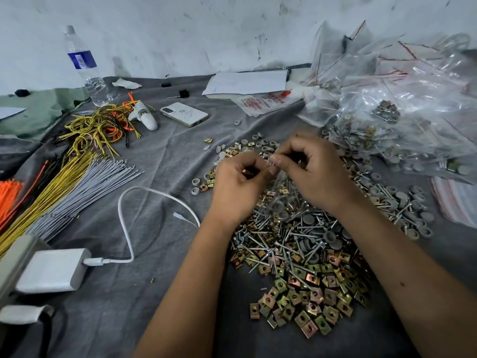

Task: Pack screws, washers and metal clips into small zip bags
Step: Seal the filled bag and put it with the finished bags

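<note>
Head view: mixed pile of screws (289, 236), washers (307, 220) and metal clips (304, 303) fills lower centre. Above it, left hand (240, 182) and right hand (307, 171) curl, pinching 1 small zip bag (277, 177). Best keep its mouth pulled wide, feeding pieces singly.

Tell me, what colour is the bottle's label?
Blue, on the clear water bottle; the head view shows it.

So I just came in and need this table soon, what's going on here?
A person is bagging hardware by hand. The left hand and right hand meet above a heap of screws, brass-coloured metal clips and grey washers on a grey cloth. Both pinch a small clear zip bag, and the left also holds a clip. Filled bags are piled at the right.
</note>
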The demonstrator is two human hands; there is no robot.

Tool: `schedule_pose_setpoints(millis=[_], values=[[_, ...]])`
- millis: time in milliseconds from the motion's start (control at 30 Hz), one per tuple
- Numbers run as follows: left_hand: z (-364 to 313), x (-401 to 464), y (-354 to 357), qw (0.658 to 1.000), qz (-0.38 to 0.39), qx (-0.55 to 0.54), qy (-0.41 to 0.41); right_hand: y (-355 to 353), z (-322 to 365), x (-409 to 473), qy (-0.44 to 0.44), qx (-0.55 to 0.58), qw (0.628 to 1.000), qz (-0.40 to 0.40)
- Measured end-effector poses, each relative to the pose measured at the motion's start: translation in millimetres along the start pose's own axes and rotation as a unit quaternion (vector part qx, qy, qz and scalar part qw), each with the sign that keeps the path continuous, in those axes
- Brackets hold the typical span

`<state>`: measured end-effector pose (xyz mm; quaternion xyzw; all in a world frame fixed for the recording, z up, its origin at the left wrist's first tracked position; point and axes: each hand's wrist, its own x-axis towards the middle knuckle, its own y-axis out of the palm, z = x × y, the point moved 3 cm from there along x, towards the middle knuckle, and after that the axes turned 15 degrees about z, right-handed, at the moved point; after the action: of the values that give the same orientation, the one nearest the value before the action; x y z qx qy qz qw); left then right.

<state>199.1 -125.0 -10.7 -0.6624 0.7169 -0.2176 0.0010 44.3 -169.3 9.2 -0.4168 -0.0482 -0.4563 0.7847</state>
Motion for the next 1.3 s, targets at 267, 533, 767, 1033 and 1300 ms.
schedule_pose_setpoints(millis=[267,533,767,1033,1300], values=[[3,-1,-2,0.999,-0.03,0.011,-0.011,-4,-1,1,-0.006,-0.035,0.998,0.05],[5,0,-3,0.999,-0.023,0.018,-0.033,-7,5,-1,-0.028,-0.062,0.998,0.004],[3,0,-7,0.999,-0.03,0.0,-0.034,-7,-1,-2,0.014,0.007,1.0,-0.002],[4,-2,-8,0.997,-0.044,-0.021,-0.061,-12,-10,-2,0.037,0.054,0.997,-0.033],[7,-4,-15,0.992,-0.08,-0.067,-0.075,-17,-18,-3,0.072,0.121,0.986,-0.087]])
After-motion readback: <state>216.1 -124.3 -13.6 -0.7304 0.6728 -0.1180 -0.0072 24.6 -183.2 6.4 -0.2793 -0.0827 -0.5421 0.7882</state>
